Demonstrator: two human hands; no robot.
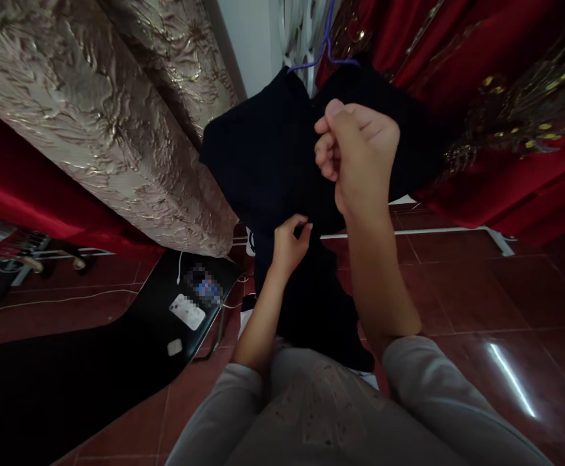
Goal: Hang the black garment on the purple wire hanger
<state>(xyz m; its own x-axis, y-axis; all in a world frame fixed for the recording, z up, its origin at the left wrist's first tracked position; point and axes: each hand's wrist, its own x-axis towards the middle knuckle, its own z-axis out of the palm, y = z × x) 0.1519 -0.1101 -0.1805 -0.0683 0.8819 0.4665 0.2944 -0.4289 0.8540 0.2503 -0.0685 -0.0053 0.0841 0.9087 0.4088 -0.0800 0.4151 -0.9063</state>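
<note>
A dark, nearly black garment (263, 152) hangs in front of me from a purple hanger (306, 65). My left hand (292, 243) is low at the garment's front, thumb and forefinger brought together in a pinch; whether cloth or something thin is between them I cannot make out. Higher up and closer to the camera is my right hand (360, 149), raised before the garment's upper part. Its fingers are curled in and the thumb presses on the forefinger. Anything held there is too small or hidden to name.
Gold crinkled fabric (166, 129) hangs on the left, red sequined cloth (515, 175) on the right. A black lounge seat (117, 362) at lower left carries a white phone (188, 312), a small white case (174, 347) and a blurred item. A white rack bar (437, 230) runs low above the red tiles.
</note>
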